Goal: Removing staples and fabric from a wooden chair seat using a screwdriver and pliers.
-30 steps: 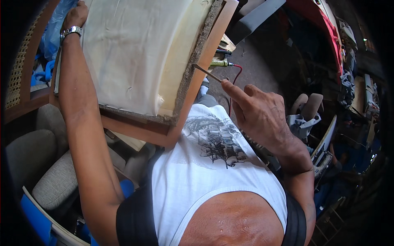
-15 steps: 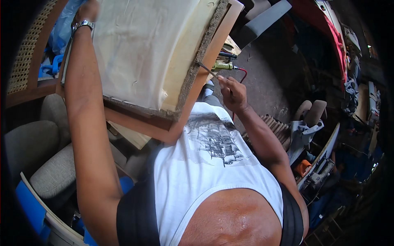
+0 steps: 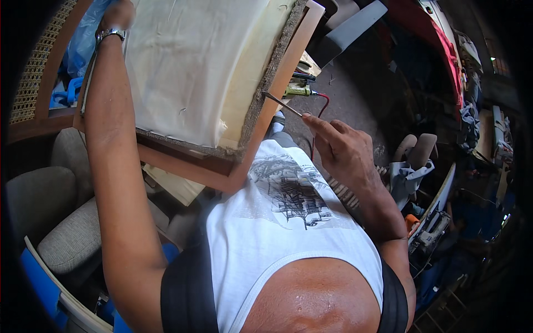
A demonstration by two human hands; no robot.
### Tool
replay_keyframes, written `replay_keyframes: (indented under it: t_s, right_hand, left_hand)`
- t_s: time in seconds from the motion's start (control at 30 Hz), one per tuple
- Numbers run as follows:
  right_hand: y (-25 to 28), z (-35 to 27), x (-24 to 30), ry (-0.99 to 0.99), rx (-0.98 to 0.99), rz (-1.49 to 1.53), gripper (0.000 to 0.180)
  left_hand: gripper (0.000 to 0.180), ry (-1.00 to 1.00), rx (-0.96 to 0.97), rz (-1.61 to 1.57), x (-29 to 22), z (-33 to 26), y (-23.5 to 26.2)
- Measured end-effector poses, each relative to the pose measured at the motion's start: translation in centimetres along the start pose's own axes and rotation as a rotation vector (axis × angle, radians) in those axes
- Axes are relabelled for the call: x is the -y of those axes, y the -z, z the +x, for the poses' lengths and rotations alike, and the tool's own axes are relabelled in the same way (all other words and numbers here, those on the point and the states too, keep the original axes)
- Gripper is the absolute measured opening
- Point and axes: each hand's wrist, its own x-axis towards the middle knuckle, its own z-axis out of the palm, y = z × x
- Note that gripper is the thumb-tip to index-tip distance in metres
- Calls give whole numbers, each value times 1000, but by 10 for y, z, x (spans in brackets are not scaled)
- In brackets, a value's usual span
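Observation:
A wooden seat frame (image 3: 280, 72) with a cream foam cushion (image 3: 194, 61) and a rough fibre edge rests tilted against my lap. My left hand (image 3: 117, 14), with a metal wristwatch, grips the frame's far top edge. My right hand (image 3: 341, 147) pinches a thin metal needle (image 3: 282, 104) whose tip meets the wooden side of the frame, just below the fibre edge.
A green tool with a red cable (image 3: 302, 90) lies on the floor beyond the frame. Grey padded chairs (image 3: 50, 222) stand at my left, a cane chair back (image 3: 39, 61) at far left. More chair parts (image 3: 413, 161) and clutter fill the right.
My right hand first pushed forward to the frame's edge with the needle, then drew back toward me. The frame has tipped slightly; my left hand stays at its top.

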Motion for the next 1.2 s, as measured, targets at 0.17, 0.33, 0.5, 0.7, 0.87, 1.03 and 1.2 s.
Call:
replay_keyframes:
  t_s: [0.17, 0.33, 0.5, 0.7, 0.87, 1.03, 1.2]
  right_hand:
    - [24, 13, 12, 8, 123, -96, 41]
    - [50, 45, 32, 13, 338, -215, 40]
    - [20, 49, -2, -34, 166, 8, 43]
    - [-118, 36, -87, 240, -241, 500, 55]
    - [-121, 31, -85, 315, -337, 473, 56]
    - [-39, 0, -46, 75, -118, 268, 48]
    - [2, -6, -14, 14, 86, 100, 41]
  left_hand:
    - [82, 4, 9, 33, 1, 7, -9]
    - [81, -15, 36, 79, 40, 41, -28]
    - [80, -6, -37, -18, -17, 9, -12]
    - [81, 3, -6, 33, -7, 6, -16]
    - [81, -43, 12, 20, 21, 9, -1]
    - [96, -337, 148, -21, 20, -19, 31]
    - [96, -175, 106, -45, 18, -45, 41]
